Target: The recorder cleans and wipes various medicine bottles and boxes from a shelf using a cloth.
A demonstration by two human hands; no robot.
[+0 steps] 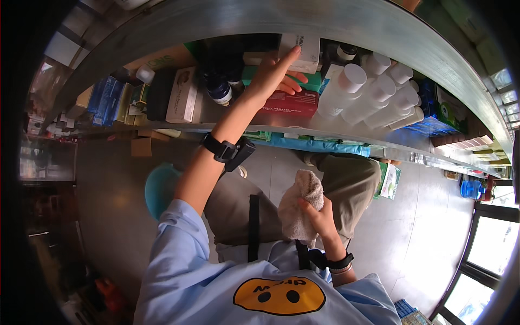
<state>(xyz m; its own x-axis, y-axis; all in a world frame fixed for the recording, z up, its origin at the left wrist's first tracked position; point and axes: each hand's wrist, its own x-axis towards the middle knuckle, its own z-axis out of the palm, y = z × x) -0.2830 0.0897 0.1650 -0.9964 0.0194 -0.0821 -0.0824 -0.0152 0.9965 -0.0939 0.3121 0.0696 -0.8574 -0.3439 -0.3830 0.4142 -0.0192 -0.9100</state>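
Observation:
My left hand (280,77) reaches into the metal shelf and grips a white carton (306,55), with the thumb on its face and the other fingers below its lower edge. Behind and under that hand lie a green box (313,81) and a dark red box (296,103). In my right hand (321,215), a bunched beige towelling cloth (300,203) is held above my lap. White-capped translucent bottles (351,89) stand close together to the right of the red box. Left of my forearm are a dark bottle with a white label (219,91) and an upright white box (181,95).
Blue cartons (107,101) and small gold boxes stand further left on the shelf. A metal shelf edge (284,18) runs above my left hand. A light-blue round object (160,189) is beside my left knee. Green-and-white packs (390,180) are by my right knee.

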